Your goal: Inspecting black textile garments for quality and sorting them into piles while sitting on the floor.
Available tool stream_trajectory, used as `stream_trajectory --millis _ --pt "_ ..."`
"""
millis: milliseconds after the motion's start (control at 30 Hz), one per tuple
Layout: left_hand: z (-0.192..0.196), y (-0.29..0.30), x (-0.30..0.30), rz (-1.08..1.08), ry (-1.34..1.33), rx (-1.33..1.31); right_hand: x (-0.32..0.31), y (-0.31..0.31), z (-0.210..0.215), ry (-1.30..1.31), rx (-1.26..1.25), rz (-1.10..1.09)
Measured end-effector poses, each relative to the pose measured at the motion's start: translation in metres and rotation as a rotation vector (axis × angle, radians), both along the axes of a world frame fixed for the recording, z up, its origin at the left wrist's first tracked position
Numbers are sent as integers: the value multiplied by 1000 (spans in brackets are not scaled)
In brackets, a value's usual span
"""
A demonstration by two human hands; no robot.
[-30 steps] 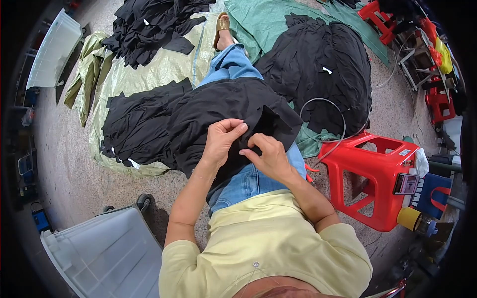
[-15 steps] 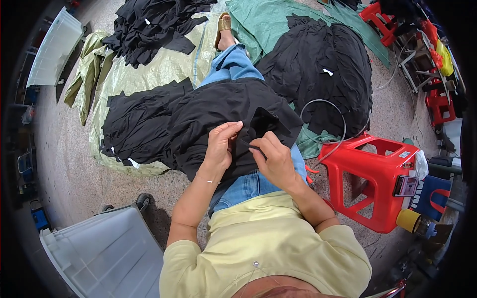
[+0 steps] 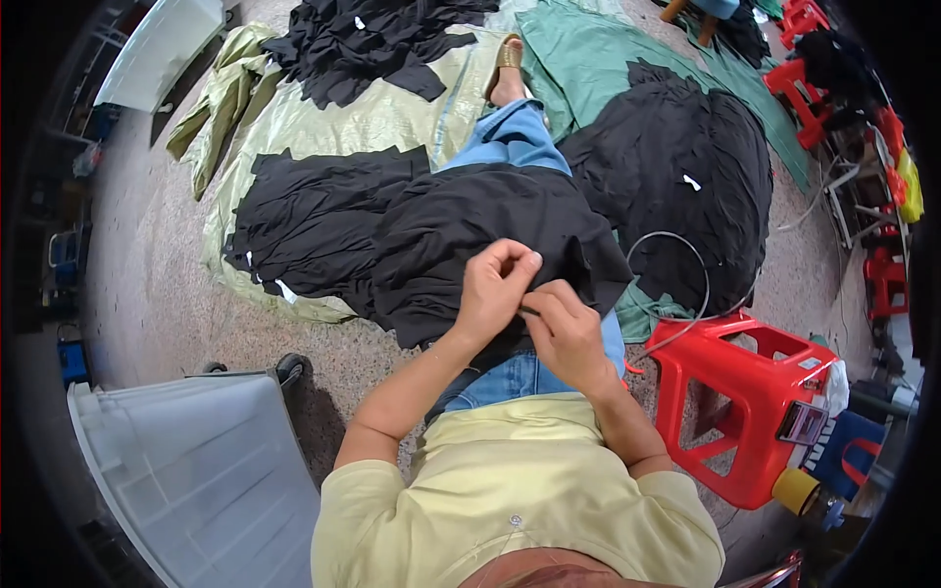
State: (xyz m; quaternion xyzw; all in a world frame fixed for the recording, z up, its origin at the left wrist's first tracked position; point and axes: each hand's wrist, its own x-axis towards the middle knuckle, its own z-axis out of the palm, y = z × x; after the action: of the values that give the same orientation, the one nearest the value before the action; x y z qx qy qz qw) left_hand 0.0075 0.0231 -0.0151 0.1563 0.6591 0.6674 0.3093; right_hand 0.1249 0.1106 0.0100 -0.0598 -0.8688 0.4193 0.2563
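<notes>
Black cloth, seemingly a garment (image 3: 490, 211), is draped over my lap and denim-covered legs. Over its near right part, my left hand (image 3: 495, 294) is closed, thumb and index finger pinched together; whatever lies between them is too small to make out. Just right of and below it, my right hand (image 3: 570, 341) is closed too, with a small dark thing (image 3: 529, 311) between thumb and fingers, its kind unclear. The hands are close together. An upright dark fold of the cloth (image 3: 578, 263) stands beyond my right hand.
More black garments lie left (image 3: 314, 220), far left (image 3: 372, 44) and in a heap at right (image 3: 676, 176), on pale and green sheets (image 3: 578, 59). A red stool (image 3: 735, 402) with a cable loop stands at right. A wheeled translucent bin (image 3: 196, 470) is near left.
The whole view has shifted, so the scene sits further right. My hands have drawn closer together, the left thumb and index finger now pinched above the cloth. The garment's opening looks narrower.
</notes>
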Motion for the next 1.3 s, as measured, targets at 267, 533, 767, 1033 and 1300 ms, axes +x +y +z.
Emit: stream_trajectory --millis 267,533,767,1033,1300 --pt "-1 -19 -4 -168 -151 -5 3 1 -8 22 17 -196" --pt "-2 -27 -12 -244 -286 19 4 -3 -11 62 13 -209" --pt "-13 -35 -6 -298 -187 -55 5 -1 -17 14 -33 -153" --pt "-11 -44 -1 -270 -114 19 5 2 -21 -13 -130 -153" --pt "-11 -44 2 -248 -23 -71 1 -1 -26 1 -296 -202"
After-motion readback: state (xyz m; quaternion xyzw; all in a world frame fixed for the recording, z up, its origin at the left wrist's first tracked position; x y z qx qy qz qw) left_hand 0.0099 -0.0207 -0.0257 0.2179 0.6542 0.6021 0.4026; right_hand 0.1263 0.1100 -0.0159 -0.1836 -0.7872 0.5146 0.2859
